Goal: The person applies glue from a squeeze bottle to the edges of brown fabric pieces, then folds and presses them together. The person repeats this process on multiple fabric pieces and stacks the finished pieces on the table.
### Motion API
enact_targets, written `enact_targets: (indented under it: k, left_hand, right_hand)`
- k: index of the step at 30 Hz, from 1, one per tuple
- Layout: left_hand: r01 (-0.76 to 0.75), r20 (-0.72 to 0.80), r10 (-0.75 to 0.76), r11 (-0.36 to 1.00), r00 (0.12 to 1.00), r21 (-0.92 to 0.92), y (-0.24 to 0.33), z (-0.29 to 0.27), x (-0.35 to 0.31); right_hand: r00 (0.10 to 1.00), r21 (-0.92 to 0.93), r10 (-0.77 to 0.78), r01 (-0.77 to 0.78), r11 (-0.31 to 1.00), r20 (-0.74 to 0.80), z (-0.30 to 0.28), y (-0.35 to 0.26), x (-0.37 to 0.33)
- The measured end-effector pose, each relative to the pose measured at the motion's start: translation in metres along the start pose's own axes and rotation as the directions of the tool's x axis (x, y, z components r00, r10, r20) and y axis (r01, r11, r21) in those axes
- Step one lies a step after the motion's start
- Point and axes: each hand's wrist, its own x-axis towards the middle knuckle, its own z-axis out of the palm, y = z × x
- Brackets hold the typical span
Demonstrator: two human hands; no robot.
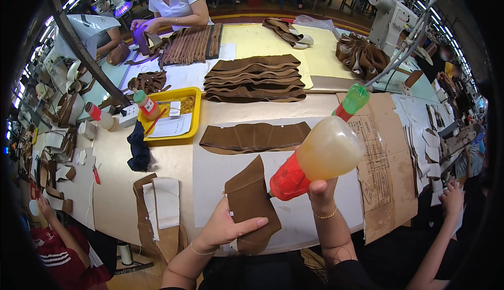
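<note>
My left hand [228,228] grips a brown leather piece [249,190] at its lower left, thumb on top and fingers underneath. In my right hand [323,193] is a translucent squeeze bottle [336,148] of yellowish liquid, tipped so its red cap points down and left. The dark nozzle tip touches, or nearly touches, the right edge of the leather. Most of my right fingers are hidden behind the bottle. Flat on the pale sheet [210,179] beyond my hands lies a curved brown leather band [254,136].
Farther off lies a row of folded brown leather bands [254,78]. A yellow tray [195,114] with a bottle and papers stands left, a dark cloth [138,148] beside it. Cardboard [383,169] and a green-capped bottle [353,102] are right. A co-worker [178,1] handles pieces across the table.
</note>
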Motion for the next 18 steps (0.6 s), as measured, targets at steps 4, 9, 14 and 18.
enact_targets:
  k: [4, 9, 14, 18]
  left_hand:
    - [0.0, -0.024, -0.001, 1.0, 1.0, -0.019, -0.003, -0.004, -0.001]
    - [-0.003, -0.062, -0.001, 0.998, 0.998, -0.062, -0.004, -0.005, 0.0]
    - [-0.009, -0.055, 0.006, 0.999, 0.998, -0.05, -0.005, -0.006, -0.002]
    - [0.022, -0.058, -0.025, 0.998, 0.998, -0.062, -0.001, -0.005, -0.004]
  right_hand:
    - [0.989, -0.013, 0.145, -0.144, 0.989, 0.036, -0.012, 0.005, -0.018]
    - [0.98, 0.14, 0.193, -0.197, 0.97, 0.036, -0.014, 0.002, -0.018]
    - [0.999, 0.077, 0.031, -0.028, 0.997, -0.032, -0.004, 0.003, 0.015]
    - [0.997, -0.023, -0.055, 0.056, 0.998, 0.053, -0.001, 0.004, 0.031]
